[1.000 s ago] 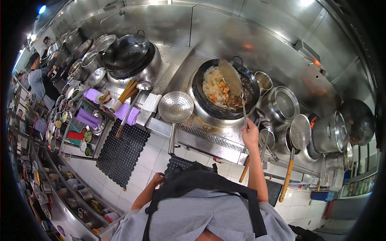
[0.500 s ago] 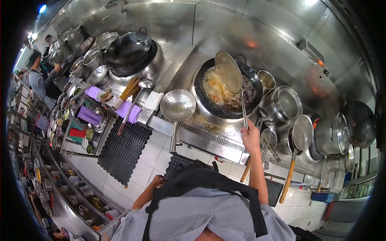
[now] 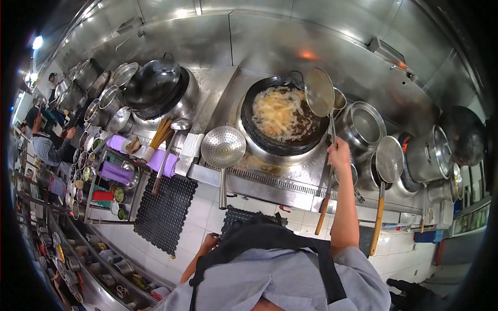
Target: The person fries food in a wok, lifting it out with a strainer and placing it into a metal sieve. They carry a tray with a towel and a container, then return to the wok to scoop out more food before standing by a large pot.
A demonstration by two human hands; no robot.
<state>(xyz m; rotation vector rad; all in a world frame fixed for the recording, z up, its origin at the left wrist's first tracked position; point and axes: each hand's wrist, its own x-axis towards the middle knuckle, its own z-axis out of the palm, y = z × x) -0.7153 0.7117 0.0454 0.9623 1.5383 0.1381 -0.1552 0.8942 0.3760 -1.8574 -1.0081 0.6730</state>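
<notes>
My right hand (image 3: 339,154) is closed round the handle of a round mesh strainer (image 3: 319,92), raised over the right edge of a black wok (image 3: 316,136). Pale golden food (image 3: 278,111) bubbles in dark oil inside the wok. Low by my side, left of the black apron (image 3: 259,232), is my left hand (image 3: 211,241); its fingers look curled, but what they hold, if anything, is too small to make out. A perforated ladle (image 3: 223,147) lies at the stove's front edge, left of the wok.
Another wok (image 3: 152,85) sits on the left burner. Steel pots (image 3: 365,124) and a wooden-handled strainer (image 3: 389,159) stand at the right. Left are a ladle (image 3: 168,155), purple cloths (image 3: 116,172) and a condiment rack. A person (image 3: 46,145) stands far left.
The strainer has moved right, from over the food to the wok's right edge, with my right hand. More of the bubbling food shows. The view has shifted slightly.
</notes>
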